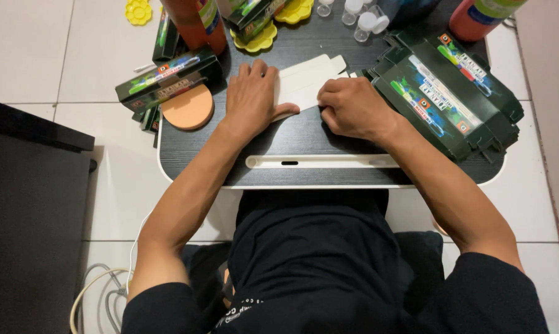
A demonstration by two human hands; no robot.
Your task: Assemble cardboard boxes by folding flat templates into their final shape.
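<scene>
Both hands work on a flat white carton blank (304, 83) at the middle of the dark surface (304, 133): the left hand (250, 99) presses it spread flat, the right hand (351, 106) pinches its edge, so folding seems in hand, and a firm crease is needed next.

Hemmed left by folded green cartons (168, 77), right by the flat carton stack (446, 93), behind by bottles (196, 21); bare tabletop (304, 133) in front.

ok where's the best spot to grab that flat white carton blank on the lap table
Probably the tabbed far end of the white carton blank: it sticks out bare beyond the left hand, which presses flat on it, and the right hand pinching its near edge. Come from the table's far side, sliding fingers under, since it lies flat.
</scene>
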